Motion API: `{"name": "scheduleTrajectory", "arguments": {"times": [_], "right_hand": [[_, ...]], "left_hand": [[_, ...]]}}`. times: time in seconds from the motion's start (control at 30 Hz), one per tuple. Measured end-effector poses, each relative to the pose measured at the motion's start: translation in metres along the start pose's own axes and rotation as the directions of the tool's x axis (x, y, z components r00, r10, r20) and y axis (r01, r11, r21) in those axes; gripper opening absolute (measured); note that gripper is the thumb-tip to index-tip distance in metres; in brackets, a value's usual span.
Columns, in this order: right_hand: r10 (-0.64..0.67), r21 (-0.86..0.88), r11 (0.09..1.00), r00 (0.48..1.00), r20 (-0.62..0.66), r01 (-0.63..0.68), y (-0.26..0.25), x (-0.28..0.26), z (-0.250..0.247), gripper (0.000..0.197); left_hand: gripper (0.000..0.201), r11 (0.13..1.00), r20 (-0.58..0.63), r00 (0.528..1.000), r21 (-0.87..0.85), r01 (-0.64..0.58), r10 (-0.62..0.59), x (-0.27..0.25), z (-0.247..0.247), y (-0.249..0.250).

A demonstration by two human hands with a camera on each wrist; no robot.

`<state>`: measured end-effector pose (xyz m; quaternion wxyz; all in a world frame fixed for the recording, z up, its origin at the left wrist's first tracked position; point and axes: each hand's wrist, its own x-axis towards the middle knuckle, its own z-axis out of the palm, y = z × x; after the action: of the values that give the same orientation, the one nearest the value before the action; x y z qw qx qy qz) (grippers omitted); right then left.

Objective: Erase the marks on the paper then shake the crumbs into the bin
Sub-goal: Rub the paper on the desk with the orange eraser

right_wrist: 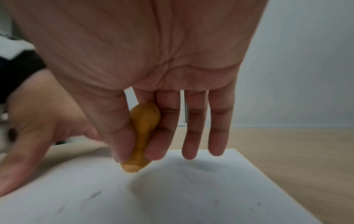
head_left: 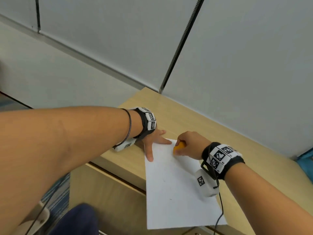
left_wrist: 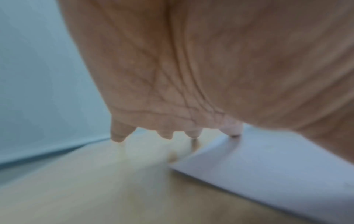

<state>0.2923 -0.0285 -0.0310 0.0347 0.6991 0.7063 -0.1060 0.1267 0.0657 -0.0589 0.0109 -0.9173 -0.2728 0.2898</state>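
Note:
A white sheet of paper point(head_left: 171, 187) lies on the light wooden desk point(head_left: 194, 119), its near corner past the desk's front edge. My left hand point(head_left: 155, 143) is spread flat, fingers straight, pressing the sheet's far left corner. My right hand point(head_left: 188, 145) pinches an orange eraser point(head_left: 179, 146) between thumb and forefinger, its tip down on the paper point(right_wrist: 172, 197) near the far edge. In the right wrist view the eraser point(right_wrist: 142, 136) stands on end, with faint grey smudges and dark specks on the sheet around it. The left wrist view shows fingertips point(left_wrist: 232, 131) on the paper point(left_wrist: 268, 169). No bin is in view.
Grey partition walls point(head_left: 237, 56) rise behind the desk. The desk's drawer front point(head_left: 105, 192) drops below the front edge. A striped floor point(head_left: 57, 197) and a dark blue shape point(head_left: 77, 221) lie at lower left. Something blue point(head_left: 306, 160) shows at the right edge.

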Motion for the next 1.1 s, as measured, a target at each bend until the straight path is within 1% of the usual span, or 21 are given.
{"name": "scheduleTrajectory", "arguments": {"times": [0.07, 0.13, 0.2, 0.27, 0.3, 0.33, 0.4, 0.47, 0.53, 0.57, 0.67, 0.7, 0.73, 0.8, 0.83, 0.87, 0.9, 0.93, 1.03, 1.07, 1.1], "right_hand": [[-0.003, -0.01, 1.0, 1.0, 0.005, 0.003, 0.003, -0.006, 0.006, 0.021], [-0.006, -0.005, 1.0, 1.0, 0.017, 0.006, 0.004, -0.01, 0.013, 0.022], [-0.009, 0.003, 1.0, 1.0, 0.022, 0.009, 0.005, -0.011, 0.016, 0.023], [-0.017, 0.01, 1.0, 1.0, 0.023, 0.017, 0.006, -0.01, 0.015, 0.022], [-0.023, 0.018, 1.0, 1.0, 0.014, 0.023, 0.006, -0.008, 0.013, 0.021], [-0.029, 0.031, 0.999, 1.0, -0.004, 0.029, 0.006, -0.005, 0.012, 0.021], [-0.045, 0.062, 0.997, 0.998, -0.04, 0.047, 0.003, 0.003, 0.009, 0.021], [-0.054, 0.114, 0.992, 0.998, -0.024, 0.057, -0.002, 0.013, 0.008, 0.022], [-0.047, 0.188, 0.981, 0.999, 0.023, 0.042, -0.005, 0.023, 0.009, 0.022], [-0.039, 0.215, 0.976, 0.999, 0.026, 0.032, -0.006, 0.028, 0.011, 0.023], [-0.026, 0.211, 0.977, 0.997, -0.076, 0.041, -0.003, 0.04, 0.018, 0.021], [-0.033, 0.199, 0.979, 0.995, -0.095, 0.051, -0.002, 0.04, 0.019, 0.02], [-0.049, 0.206, 0.977, 0.996, -0.08, 0.065, 0.0, 0.039, 0.02, 0.02], [-0.118, 0.251, 0.963, 0.991, 0.057, 0.101, 0.001, 0.032, 0.018, 0.019], [-0.157, 0.254, 0.96, 0.979, 0.133, 0.119, 0.0, 0.029, 0.015, 0.019], [-0.181, 0.239, 0.962, 0.967, 0.181, 0.135, -0.001, 0.027, 0.013, 0.019], [-0.185, 0.216, 0.966, 0.964, 0.191, 0.143, -0.002, 0.027, 0.011, 0.018], [-0.17, 0.19, 0.972, 0.972, 0.165, 0.138, -0.004, 0.029, 0.009, 0.017], [-0.087, 0.134, 0.988, 0.996, 0.029, 0.082, -0.008, 0.036, 0.01, 0.015], [-0.082, 0.136, 0.988, 0.996, 0.025, 0.078, -0.01, 0.036, 0.011, 0.015], [-0.093, 0.142, 0.986, 0.994, 0.055, 0.085, -0.01, 0.036, 0.01, 0.015]], "left_hand": [[0.119, 0.993, 0.001, 1.0, 0.114, -0.028, 0.028, -0.006, -0.015, -0.006], [0.111, 0.989, -0.004, 1.0, 0.146, -0.027, 0.028, -0.009, -0.025, -0.011], [0.098, 0.995, -0.009, 1.0, 0.096, -0.024, 0.025, -0.007, -0.027, -0.011], [0.088, 1.0, -0.006, 1.0, -0.003, -0.016, 0.016, -0.004, -0.022, -0.006], [0.09, 0.998, -0.003, 1.0, -0.057, -0.007, 0.006, -0.003, -0.016, -0.003], [0.097, 0.995, -0.004, 1.0, -0.097, 0.008, -0.008, -0.001, -0.008, -0.002], [0.116, 0.991, -0.046, 0.999, -0.132, 0.01, -0.016, 0.004, 0.01, -0.005], [0.126, 0.988, -0.07, 0.997, -0.156, 0.003, -0.014, 0.008, 0.023, -0.009], [0.127, 0.986, -0.07, 0.997, -0.167, 0.004, -0.016, 0.012, 0.028, -0.013], [0.125, 0.986, -0.066, 0.998, -0.168, 0.002, -0.013, 0.014, 0.028, -0.013], [0.122, 0.982, -0.057, 0.998, -0.19, 0.005, -0.016, 0.017, 0.029, -0.015], [0.122, 0.981, -0.054, 0.998, -0.195, 0.009, -0.02, 0.017, 0.029, -0.015], [0.123, 0.981, -0.053, 0.998, -0.194, 0.014, -0.025, 0.019, 0.029, -0.016], [0.124, 0.982, -0.05, 0.998, -0.189, 0.026, -0.036, 0.02, 0.029, -0.015], [0.124, 0.982, -0.046, 0.998, -0.185, 0.032, -0.042, 0.02, 0.028, -0.014], [0.125, 0.983, -0.041, 0.998, -0.18, 0.036, -0.044, 0.019, 0.028, -0.014], [0.125, 0.984, -0.037, 0.998, -0.177, 0.036, -0.043, 0.018, 0.026, -0.012], [0.125, 0.984, -0.037, 0.998, -0.174, 0.039, -0.046, 0.018, 0.026, -0.012], [0.126, 0.985, -0.04, 0.998, -0.165, 0.041, -0.048, 0.019, 0.026, -0.012], [0.126, 0.985, -0.041, 0.998, -0.169, 0.043, -0.051, 0.02, 0.027, -0.012], [0.126, 0.984, -0.041, 0.998, -0.173, 0.045, -0.053, 0.02, 0.027, -0.013]]}}
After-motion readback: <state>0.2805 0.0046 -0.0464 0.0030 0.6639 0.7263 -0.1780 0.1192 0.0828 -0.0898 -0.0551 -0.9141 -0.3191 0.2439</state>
